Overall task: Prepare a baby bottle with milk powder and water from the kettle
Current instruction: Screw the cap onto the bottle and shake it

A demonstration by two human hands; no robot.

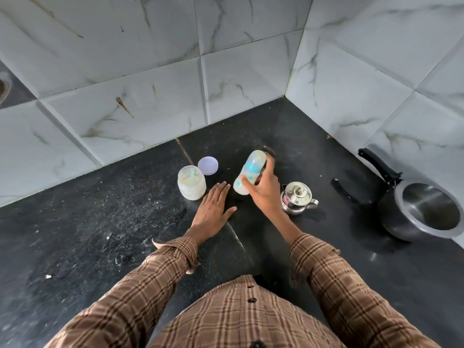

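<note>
The fingers (247,188) of the right hand (263,190) are curled round the clear plastic baby bottle with a turquoise collar and a pale capped top (249,172), gripping its lower half, with the thumb on the side facing the person. The bottle is tilted, its capped end leaning up and away toward the wall, its base low and filled with pale milky liquid; the picture is blurred here, so whether the base touches the dark stone counter (100,222) cannot be told. The left hand (213,212) lies flat, palm down, its fingers straight and close together and the thumb spread out to the side, just beside the bottle's base and holding nothing.

Left of the bottle stands an open clear glass jar of white milk powder (192,185) with a light green spoon handle (192,175) standing in it. Its round lilac lid (208,165) lies on the counter just behind it. Right of the right hand, touching nothing, stands a small shiny steel kettle with a knobbed lid and a short spout (297,197). Well apart at the right edge sits an open dark pressure cooker with a black handle (421,209). Both sleeves are brown checked cloth (170,262). White marbled tiles (150,84) line the corner walls.
</note>
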